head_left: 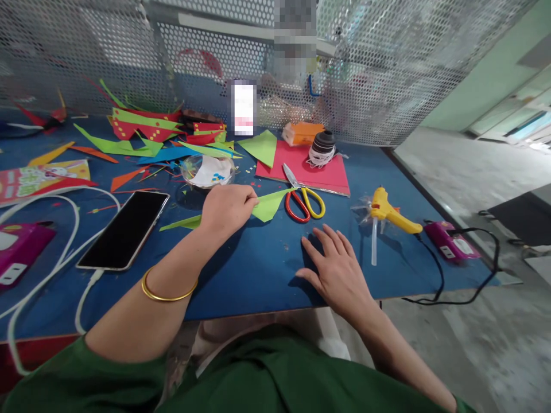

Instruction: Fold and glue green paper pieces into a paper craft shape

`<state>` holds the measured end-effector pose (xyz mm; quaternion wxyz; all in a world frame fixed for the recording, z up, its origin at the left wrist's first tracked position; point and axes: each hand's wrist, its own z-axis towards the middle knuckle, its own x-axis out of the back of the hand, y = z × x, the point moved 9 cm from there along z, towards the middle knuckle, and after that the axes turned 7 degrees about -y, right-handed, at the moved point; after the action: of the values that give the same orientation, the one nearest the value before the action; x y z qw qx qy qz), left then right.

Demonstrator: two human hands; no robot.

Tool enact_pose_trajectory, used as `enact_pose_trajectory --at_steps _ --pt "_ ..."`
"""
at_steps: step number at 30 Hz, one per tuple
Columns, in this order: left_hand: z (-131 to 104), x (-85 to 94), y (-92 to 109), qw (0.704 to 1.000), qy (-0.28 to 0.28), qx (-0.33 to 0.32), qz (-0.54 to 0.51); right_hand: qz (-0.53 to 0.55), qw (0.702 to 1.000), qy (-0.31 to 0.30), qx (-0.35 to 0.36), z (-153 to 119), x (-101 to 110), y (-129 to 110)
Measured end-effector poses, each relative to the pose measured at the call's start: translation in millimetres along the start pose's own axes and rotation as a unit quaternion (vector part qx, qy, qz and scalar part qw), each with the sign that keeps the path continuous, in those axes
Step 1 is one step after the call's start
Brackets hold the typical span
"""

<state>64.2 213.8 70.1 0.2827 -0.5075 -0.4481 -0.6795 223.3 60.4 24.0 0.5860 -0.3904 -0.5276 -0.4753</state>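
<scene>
My left hand is closed on a light green paper piece, which sticks out on both sides of the fist. With fingers spread, my right hand lies on the blue table and holds nothing. Just beyond it are scissors with one red and one yellow handle, their blades partly open and resting on a red paper sheet. The tip of the green paper reaches the scissors near their pivot. Right of my right hand stands a yellow hot glue gun with a clear glue stick.
A black phone on a white cable lies at left, near a purple power strip. Paper scraps, red-and-green paper masks and a round clear dish sit behind. A spool of white string stands on the red paper.
</scene>
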Motion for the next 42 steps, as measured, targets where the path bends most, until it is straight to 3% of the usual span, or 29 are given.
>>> enact_pose_trajectory --at_steps 5,9,11,16,18,22,24,26,28,30,32,34,37,42 --pt "0 -4.4 0 1.0 -0.009 -0.003 -0.001 0.001 1.0 0.005 -0.015 11 1 0" --pt "1 -4.6 -1 1.0 -0.01 0.001 0.007 0.027 0.999 0.006 0.024 -5 10 -4" --pt "1 -3.3 0 1.0 -0.007 0.002 0.003 0.054 0.997 0.042 0.025 -13 21 0" --pt "0 3.2 0 1.0 0.022 0.006 -0.008 0.097 0.974 0.189 -0.077 -12 49 26" --pt "-1 6.5 0 0.999 0.039 0.007 -0.01 0.111 0.978 0.172 -0.05 -2 44 20" --pt "-3 10.8 0 0.998 0.06 -0.005 -0.019 0.115 0.989 0.06 0.068 8 16 -9" --pt "-4 13.0 1 0.996 0.073 -0.017 -0.04 0.085 0.993 0.076 0.014 5 15 2" --pt "-6 14.8 0 0.992 0.087 -0.015 -0.089 0.1 0.983 0.138 -0.067 0 27 22" --pt "-5 13.1 -2 0.983 0.084 -0.006 -0.162 0.185 0.958 0.19 -0.107 3 41 36" --pt "-5 8.8 -3 0.969 0.069 -0.004 -0.238 0.324 0.91 0.215 -0.144 16 50 48" --pt "-4 2.3 -1 0.952 0.042 -0.01 -0.304 0.504 0.814 0.21 -0.2 37 44 58" --pt "-3 -5.9 1 0.932 0.009 -0.013 -0.361 0.691 0.678 0.156 -0.194 69 30 51" --pt "-4 -15.3 5 0.914 -0.029 -0.021 -0.403 0.738 0.641 0.108 -0.181 103 21 40" --pt "-4 -21.6 12 0.922 -0.059 -0.03 -0.381 0.742 0.623 0.119 -0.218 106 2 44"
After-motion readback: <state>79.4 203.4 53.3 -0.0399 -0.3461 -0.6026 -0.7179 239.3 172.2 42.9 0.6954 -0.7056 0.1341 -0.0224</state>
